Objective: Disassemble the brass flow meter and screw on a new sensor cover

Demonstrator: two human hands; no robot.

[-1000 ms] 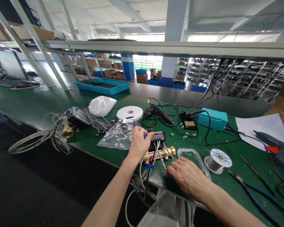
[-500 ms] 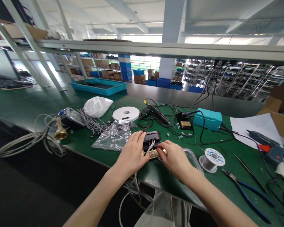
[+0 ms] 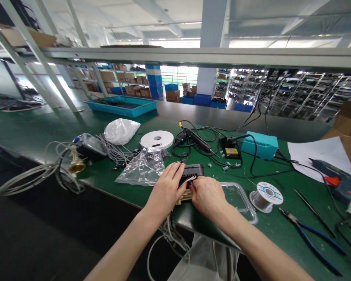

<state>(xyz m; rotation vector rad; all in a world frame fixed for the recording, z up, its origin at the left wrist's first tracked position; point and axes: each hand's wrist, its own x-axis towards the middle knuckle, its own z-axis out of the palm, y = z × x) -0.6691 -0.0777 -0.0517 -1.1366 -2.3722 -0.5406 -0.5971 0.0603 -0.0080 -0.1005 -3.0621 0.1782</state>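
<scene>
A black plastic housing (image 3: pixel 195 169) with a slotted side lies at the bench's front edge. My left hand (image 3: pixel 165 190) grips its left side, fingers over the top and thumb near the front. White cables (image 3: pixel 190 179) run into the housing. Closed around these cables at the housing's front right is my right hand (image 3: pixel 208 195); its fingertips are partly hidden. Below the housing, between my hands, a brass-coloured part (image 3: pixel 184 196) shows. More pale cables (image 3: pixel 170 228) hang down over the edge beneath my left hand.
To the right lie a clear plastic tray (image 3: pixel 253 212), a solder spool (image 3: pixel 266 196), tweezers (image 3: pixel 314 212) and blue-handled cutters (image 3: pixel 312 238). Behind are a soldering station (image 3: pixel 260 145), a black corded tool (image 3: pixel 197 139), a white reel (image 3: pixel 156 139) and a plastic bag (image 3: pixel 143 168).
My right hand has moved slightly left and in against the housing, its fingers now more curled at the cables. My left hand keeps its grip. The view has shifted slightly.
</scene>
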